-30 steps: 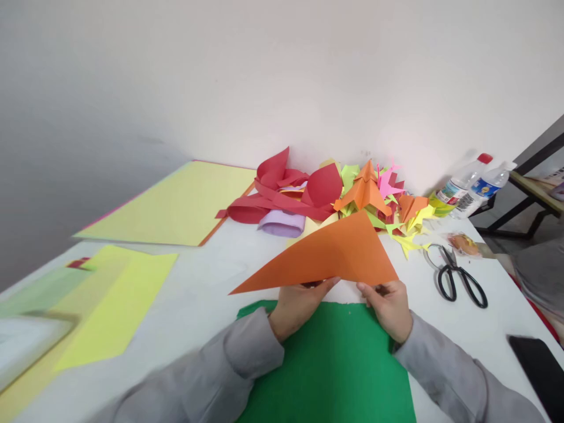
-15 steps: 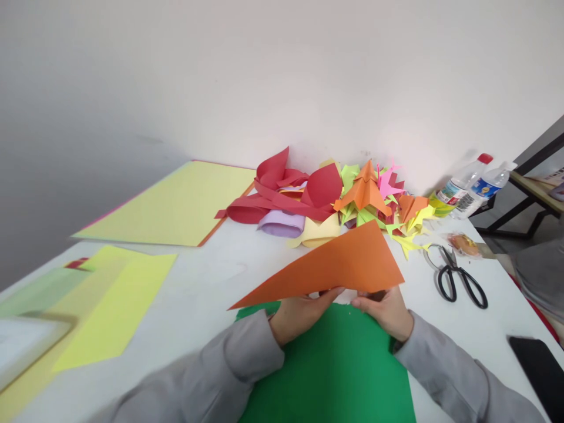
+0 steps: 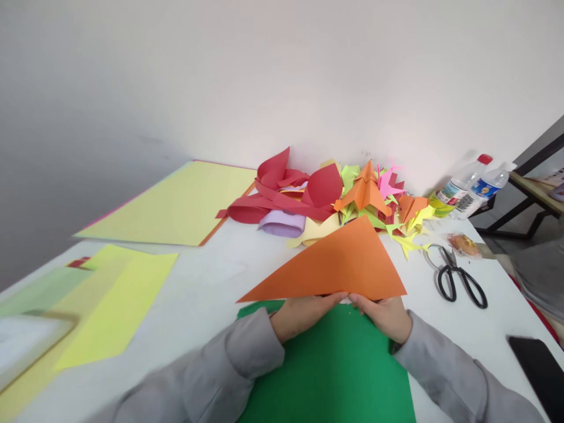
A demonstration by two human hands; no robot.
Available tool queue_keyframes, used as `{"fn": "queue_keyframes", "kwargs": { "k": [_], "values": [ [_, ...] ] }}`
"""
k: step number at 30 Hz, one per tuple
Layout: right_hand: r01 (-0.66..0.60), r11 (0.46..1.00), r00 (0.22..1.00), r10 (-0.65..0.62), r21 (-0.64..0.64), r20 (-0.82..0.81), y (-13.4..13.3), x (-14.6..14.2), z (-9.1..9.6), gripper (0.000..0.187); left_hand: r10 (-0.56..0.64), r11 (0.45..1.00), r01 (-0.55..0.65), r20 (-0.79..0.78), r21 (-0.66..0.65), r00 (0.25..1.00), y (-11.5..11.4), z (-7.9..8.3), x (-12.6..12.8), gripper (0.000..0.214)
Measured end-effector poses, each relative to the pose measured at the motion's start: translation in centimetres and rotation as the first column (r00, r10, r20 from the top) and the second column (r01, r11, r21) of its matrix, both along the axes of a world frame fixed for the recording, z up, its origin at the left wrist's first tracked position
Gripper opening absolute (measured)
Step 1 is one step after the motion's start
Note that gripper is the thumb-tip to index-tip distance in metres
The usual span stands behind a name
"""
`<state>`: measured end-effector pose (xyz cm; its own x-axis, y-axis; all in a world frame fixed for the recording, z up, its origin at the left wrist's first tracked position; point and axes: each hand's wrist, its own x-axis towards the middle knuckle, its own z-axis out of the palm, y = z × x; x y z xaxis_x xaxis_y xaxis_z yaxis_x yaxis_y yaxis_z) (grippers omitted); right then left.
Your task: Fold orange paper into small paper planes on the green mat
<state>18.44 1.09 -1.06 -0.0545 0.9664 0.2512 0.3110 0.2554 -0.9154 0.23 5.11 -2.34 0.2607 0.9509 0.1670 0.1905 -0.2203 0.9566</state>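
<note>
An orange paper folded into a triangle (image 3: 335,264) is held just above the white table (image 3: 207,294). My left hand (image 3: 302,312) and my right hand (image 3: 384,314) both pinch its lower edge near the middle, thumbs close together. Grey sleeves cover both arms. Under my hands lies a green sheet (image 3: 335,370) at the table's near edge.
A heap of folded and cut coloured papers (image 3: 335,200) sits by the wall. Black scissors (image 3: 458,276) lie at the right, two plastic bottles (image 3: 471,185) behind them. Yellow sheets (image 3: 176,202) lie at the left. A dark phone (image 3: 535,367) rests at the right edge.
The orange triangle has tilted and shifted slightly right and down. My hands have slid closer together along its lower edge.
</note>
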Motion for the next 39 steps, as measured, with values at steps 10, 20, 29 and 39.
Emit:
{"fn": "queue_keyframes", "kwargs": {
  "k": [10,20,29,39],
  "values": [
    [0.188,0.982,0.982,-0.188,0.03,0.007,0.1,0.2,0.1,0.034,0.166,0.947,-0.055,0.337,-0.318,0.927,1.0,1.6,0.6,0.027],
    [0.254,0.954,0.96,-0.268,0.161,0.077,-0.1,0.5,-0.4,0.024,0.26,0.923,-0.029,0.568,-0.384,0.781,3.1,1.4,-0.2,0.023],
    [0.251,0.938,0.948,-0.288,0.238,0.137,-0.5,0.3,-0.1,0.017,0.358,0.871,0.031,0.677,-0.49,0.644,3.7,2.1,-0.5,0.033],
    [0.039,0.924,0.944,-0.158,0.381,0.288,-1.3,-0.1,0.5,0.024,0.364,0.857,0.086,0.716,-0.508,0.596,4.3,1.8,-0.9,0.027]
  ]
}}
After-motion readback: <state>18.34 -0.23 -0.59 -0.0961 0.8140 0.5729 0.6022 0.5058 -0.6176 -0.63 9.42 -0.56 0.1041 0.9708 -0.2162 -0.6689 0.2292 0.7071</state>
